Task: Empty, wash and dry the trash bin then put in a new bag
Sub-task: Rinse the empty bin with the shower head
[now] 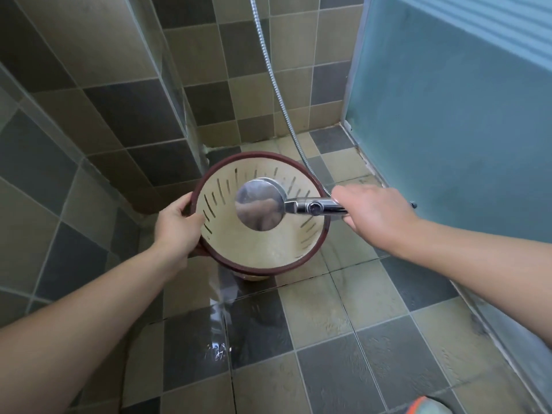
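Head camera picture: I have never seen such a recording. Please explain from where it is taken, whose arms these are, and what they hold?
There is no machine here. A person wears one wide-angle camera on the head, so you look forward and down along their own two bare arms into a tiled shower corner.

The left hand grips the dark red rim of a round cream plastic trash bin with slotted walls; its fingers curl over the edge. The bin holds no bag and stands on the wet tiled floor.

The right hand holds the handle of a shiny chrome shower head, which hangs over the bin's opening, facing down into it. Its ribbed metal hose runs up the wall. A frosted blue-green glass panel stands on the right.

This looks like the washing step.
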